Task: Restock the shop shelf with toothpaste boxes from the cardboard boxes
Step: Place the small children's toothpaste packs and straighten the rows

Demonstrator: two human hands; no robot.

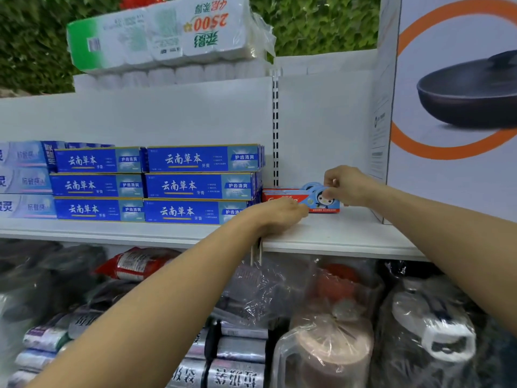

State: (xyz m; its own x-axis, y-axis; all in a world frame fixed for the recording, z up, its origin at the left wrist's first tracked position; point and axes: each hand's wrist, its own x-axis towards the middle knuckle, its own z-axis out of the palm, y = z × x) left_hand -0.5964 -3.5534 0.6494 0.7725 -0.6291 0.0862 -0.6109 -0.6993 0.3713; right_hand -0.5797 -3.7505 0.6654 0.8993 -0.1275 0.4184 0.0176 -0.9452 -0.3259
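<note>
A red toothpaste box with a light blue penguin end (319, 199) lies flat on the white shelf (335, 236), just right of the stacked blue toothpaste boxes (195, 186). My left hand (279, 215) holds its front left part, fingers curled over the red face. My right hand (347, 184) pinches the blue right end from above. Pale purple toothpaste boxes (25, 180) are stacked at the far left of the same shelf. No cardboard box is in view.
A big white carton showing a frying pan (453, 107) stands at the shelf's right end. A pack of tissue rolls (167, 37) lies on top of the shelf unit. Below the shelf sit plastic-wrapped kettles (419, 331), bags and rolled packs (237, 359).
</note>
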